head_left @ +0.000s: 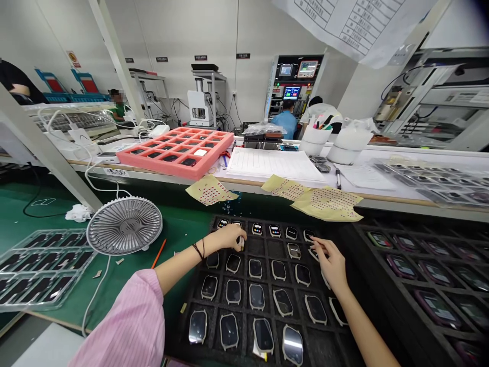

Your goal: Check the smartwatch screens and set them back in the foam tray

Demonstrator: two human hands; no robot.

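Observation:
A black foam tray (pixel 321 346) lies before me, its compartments holding smartwatch cases without straps. My left hand (pixel 229 237) is closed at the far left rows, its fingers gripping a smartwatch (pixel 241 242) that they partly cover. Farther right, my right hand (pixel 331 261) reaches over the far right corner with bent fingers. Its fingertips pinch at a smartwatch (pixel 314 253), mostly hidden under the hand; another watch (pixel 309 235) sits just behind. Several watches in the far row, such as this one (pixel 257 229), have lit screens. The nearer ones, like this watch (pixel 263 335), look dark.
A second tray of watches (pixel 437 270) adjoins on the right. Left are a white fan (pixel 125 227), an orange stick (pixel 159 253) and a clear plastic tray (pixel 42 267). The raised shelf bears a pink foam tray (pixel 168 169), papers (pixel 273 163) and yellow sticker sheets (pixel 326 204).

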